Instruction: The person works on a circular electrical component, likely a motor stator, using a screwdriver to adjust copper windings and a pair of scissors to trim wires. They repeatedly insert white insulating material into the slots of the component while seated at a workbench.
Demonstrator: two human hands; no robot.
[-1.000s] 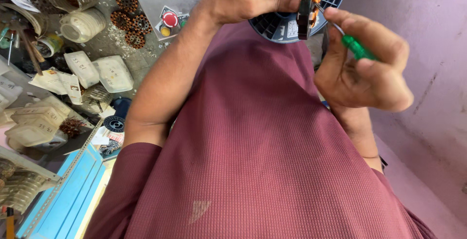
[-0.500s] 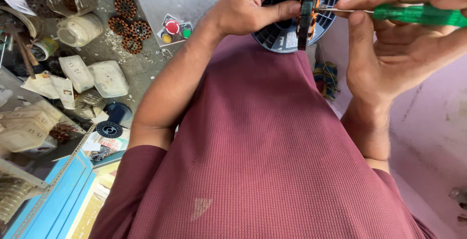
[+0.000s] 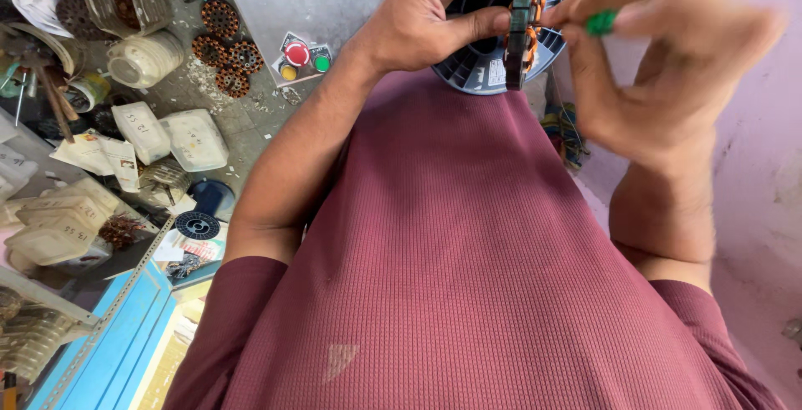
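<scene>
Stator (image 3: 521, 34), seen edge-on over the dark spool (image 3: 484, 68), sits pinched in the left hand (image 3: 434, 17)'s closed grip while the blurred right hand (image 3: 668, 68) clamps a green-handled tool (image 3: 601, 22) whose tip could slip and nick the copper windings

Pale pink wall (image 3: 752, 210) on the right, evenly daylit. Grey concrete floor (image 3: 251, 118) on the left, cluttered with white plastic containers (image 3: 194, 139) and copper-wound cores (image 3: 220, 17). Blue metal shelf frame (image 3: 109, 335) at lower left.
</scene>
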